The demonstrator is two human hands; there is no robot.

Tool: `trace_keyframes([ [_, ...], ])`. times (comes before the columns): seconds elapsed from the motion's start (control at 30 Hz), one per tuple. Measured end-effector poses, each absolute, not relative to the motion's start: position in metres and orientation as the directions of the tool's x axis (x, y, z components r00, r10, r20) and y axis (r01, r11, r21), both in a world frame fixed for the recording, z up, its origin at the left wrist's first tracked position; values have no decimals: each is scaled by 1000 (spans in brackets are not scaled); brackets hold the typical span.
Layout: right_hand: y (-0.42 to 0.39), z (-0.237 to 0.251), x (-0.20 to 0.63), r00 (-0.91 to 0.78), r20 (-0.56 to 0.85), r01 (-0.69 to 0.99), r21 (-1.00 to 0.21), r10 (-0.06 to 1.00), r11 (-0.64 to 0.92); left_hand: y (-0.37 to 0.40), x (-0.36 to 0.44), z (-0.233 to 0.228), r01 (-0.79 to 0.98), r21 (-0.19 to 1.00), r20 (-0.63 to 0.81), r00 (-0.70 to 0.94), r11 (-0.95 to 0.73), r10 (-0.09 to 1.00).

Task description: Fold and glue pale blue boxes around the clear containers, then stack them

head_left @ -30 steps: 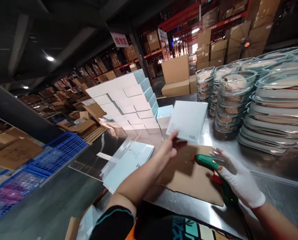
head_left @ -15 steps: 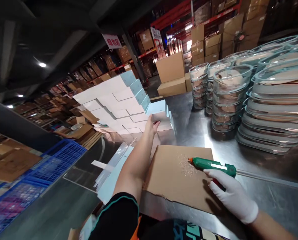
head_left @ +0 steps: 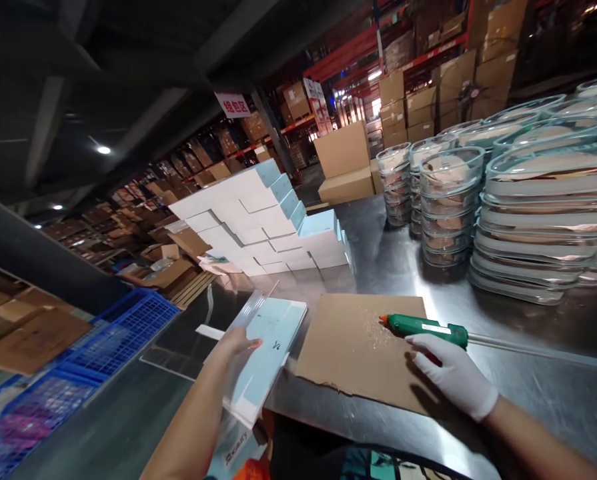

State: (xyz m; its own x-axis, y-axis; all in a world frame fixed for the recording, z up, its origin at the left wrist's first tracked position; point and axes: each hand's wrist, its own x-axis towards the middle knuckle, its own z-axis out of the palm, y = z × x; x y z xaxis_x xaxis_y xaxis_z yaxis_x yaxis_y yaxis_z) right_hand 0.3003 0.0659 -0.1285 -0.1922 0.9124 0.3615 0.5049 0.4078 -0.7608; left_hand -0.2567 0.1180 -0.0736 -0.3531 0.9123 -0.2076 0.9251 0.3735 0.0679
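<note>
My bare left hand (head_left: 235, 341) is over the left side of a stack of flat, light-blue cartons (head_left: 273, 340), its thumb stretched across the top one. The hand is slightly blurred and no object shows lifted in it. A white glove covers my right hand (head_left: 451, 380), which is closed round the grip of a green glue gun (head_left: 425, 327). The gun lies level, its orange tip pointing left above a brown cardboard sheet (head_left: 348, 367) sprinkled with small clear bits. Clear plastic strips (head_left: 251, 308) lie beside the cartons.
White and light-blue boxes (head_left: 263, 220) form a stepped stack at the back of the metal table (head_left: 373, 263). Tall stacks of glass dishes (head_left: 538, 220) stand on the right. Blue crates (head_left: 128, 333) sit lower left. A glue stick (head_left: 528, 353) trails from the gun.
My left hand has come back from the stacked boxes to the flat cartons, leaving the boxes standing. My right hand still holds the glue gun in about the same place.
</note>
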Motion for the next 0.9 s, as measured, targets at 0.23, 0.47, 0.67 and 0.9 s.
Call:
trace_keyframes([
  [0.23, 69, -125, 299, -203, 327, 545, -745, 923, 384, 122, -276, -97, 927, 36, -167, -363, 373, 917],
  [0.47, 68, -128, 295, -189, 344, 596, -705, 920, 385, 124, -275, -92, 917, 88, -173, -370, 388, 913],
  [0.67, 67, -127, 295, -203, 382, 600, -679, 901, 423, 119, -270, -77, 863, 254, -162, -407, 436, 899],
  [0.9, 68, -118, 292, -213, 376, 603, -676, 902, 424, 103, -256, -20, 686, 658, -57, -367, 312, 928],
])
